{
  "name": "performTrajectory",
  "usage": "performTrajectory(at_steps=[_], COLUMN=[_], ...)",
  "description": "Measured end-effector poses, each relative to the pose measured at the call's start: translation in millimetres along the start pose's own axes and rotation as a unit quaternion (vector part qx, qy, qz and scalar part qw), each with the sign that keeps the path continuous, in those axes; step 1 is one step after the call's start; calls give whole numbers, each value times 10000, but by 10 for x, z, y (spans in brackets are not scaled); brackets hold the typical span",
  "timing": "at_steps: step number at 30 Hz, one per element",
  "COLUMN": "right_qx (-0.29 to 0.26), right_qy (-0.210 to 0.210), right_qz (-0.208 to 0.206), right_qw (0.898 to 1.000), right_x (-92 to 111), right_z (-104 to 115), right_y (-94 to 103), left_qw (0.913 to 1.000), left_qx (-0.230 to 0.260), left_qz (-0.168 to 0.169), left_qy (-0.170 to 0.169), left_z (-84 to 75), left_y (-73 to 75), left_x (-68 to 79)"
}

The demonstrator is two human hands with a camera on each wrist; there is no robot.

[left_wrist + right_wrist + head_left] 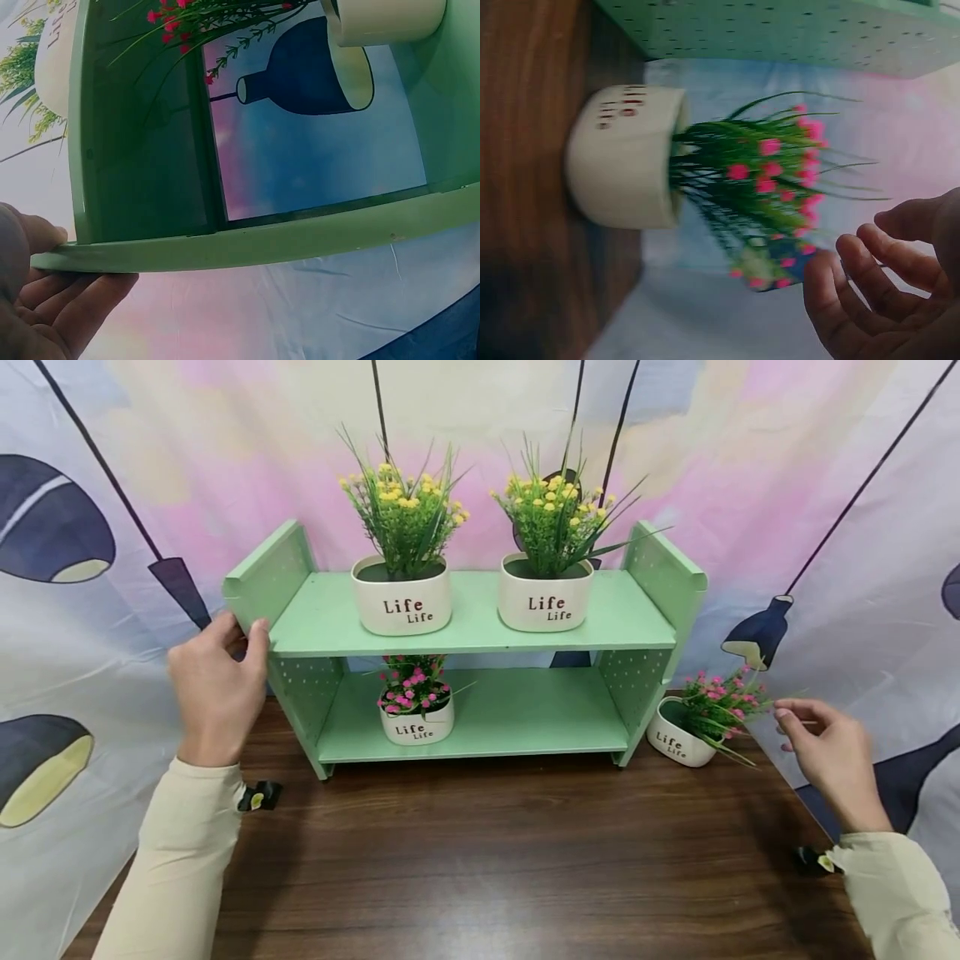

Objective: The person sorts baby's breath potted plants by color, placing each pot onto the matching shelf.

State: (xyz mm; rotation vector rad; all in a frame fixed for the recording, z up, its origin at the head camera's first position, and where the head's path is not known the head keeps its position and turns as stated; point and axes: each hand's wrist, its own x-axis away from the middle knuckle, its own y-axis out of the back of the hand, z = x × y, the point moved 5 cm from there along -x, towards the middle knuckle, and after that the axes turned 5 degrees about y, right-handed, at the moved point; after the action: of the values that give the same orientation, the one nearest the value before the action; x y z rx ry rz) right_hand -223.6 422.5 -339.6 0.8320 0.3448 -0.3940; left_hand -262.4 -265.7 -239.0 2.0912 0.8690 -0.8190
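Observation:
A light green two-tier shelf point(474, 610) stands on the table. My left hand point(221, 689) grips the front edge of its left side panel, thumb on the inner face and fingers on the outer, as the left wrist view shows. At the right, a white pot point(678, 743) with pink flowers point(723, 697) stands beside the shelf. Its printed side reads "Life". My right hand point(836, 760) is just to the right of the flowers, its fingers loosely bent and holding nothing; in the right wrist view the fingertips point(823, 266) are near the blossoms.
On the top tier sit two white pots, a left one point(403, 610) and a right one point(546, 606), both with yellow flowers. A white pot point(420, 728) with pink flowers is on the lower tier, left of centre. Behind the brown wooden table point(480, 860) hangs a patterned cloth point(480, 410).

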Motion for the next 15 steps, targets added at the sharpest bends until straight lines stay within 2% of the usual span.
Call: performTrajectory(at_steps=[4, 11, 15], right_qx=[-184, 240, -63], right_qy=[-119, -115, -72], right_qz=[446, 1543, 1620], right_qw=[9988, 9877, 9867], right_x=[21, 45, 66], right_z=[-174, -345, -335], right_y=[-151, -450, -589], left_qw=[10000, 9999, 9999], left_qx=[-24, 10, 25], left_qz=[60, 147, 130], left_qy=[14, -24, -86], left_z=[-23, -24, -18], left_y=[-4, 10, 30], left_x=[-20, -2, 1])
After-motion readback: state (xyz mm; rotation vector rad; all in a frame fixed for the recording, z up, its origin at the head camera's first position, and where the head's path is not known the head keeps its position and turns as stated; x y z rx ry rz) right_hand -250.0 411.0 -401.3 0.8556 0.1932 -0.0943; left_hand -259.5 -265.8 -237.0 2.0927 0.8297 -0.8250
